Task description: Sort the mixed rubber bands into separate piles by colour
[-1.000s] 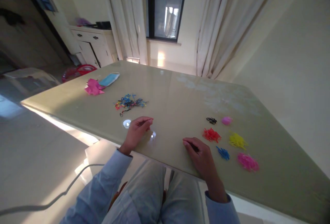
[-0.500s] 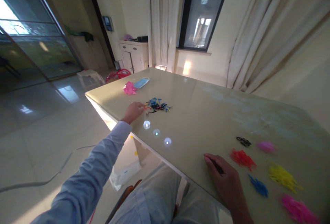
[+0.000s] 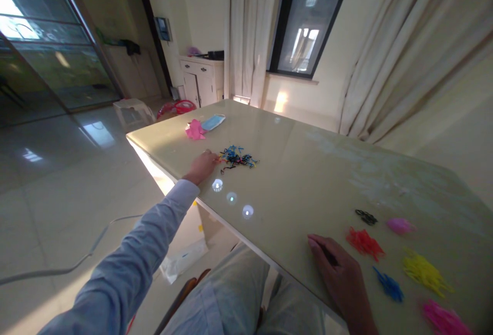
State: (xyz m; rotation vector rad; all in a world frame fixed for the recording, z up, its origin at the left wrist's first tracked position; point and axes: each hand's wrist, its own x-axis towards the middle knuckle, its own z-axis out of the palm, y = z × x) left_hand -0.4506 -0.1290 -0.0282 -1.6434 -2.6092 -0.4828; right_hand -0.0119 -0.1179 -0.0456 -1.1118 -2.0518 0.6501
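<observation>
Desk [image 3: 292, 170] carries all. Right hand [image 3: 342, 271], near: fingertips together; nothing visible between. Left hand [image 3: 203, 166] at the mixed pile's [image 3: 236, 157] left side; cannot tell if its fingers are clamped. Judged step: picking at the tangle; calls for a fine pinch. Right: yellow heap [image 3: 427, 272], near pink heap [image 3: 444, 318] (cut off), red heap [image 3: 365, 243], blue heap [image 3: 389, 284].

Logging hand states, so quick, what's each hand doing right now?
Left hand: fingers at the mixed pile; grip unclear.
Right hand: fingertips together, contents unclear.
</observation>
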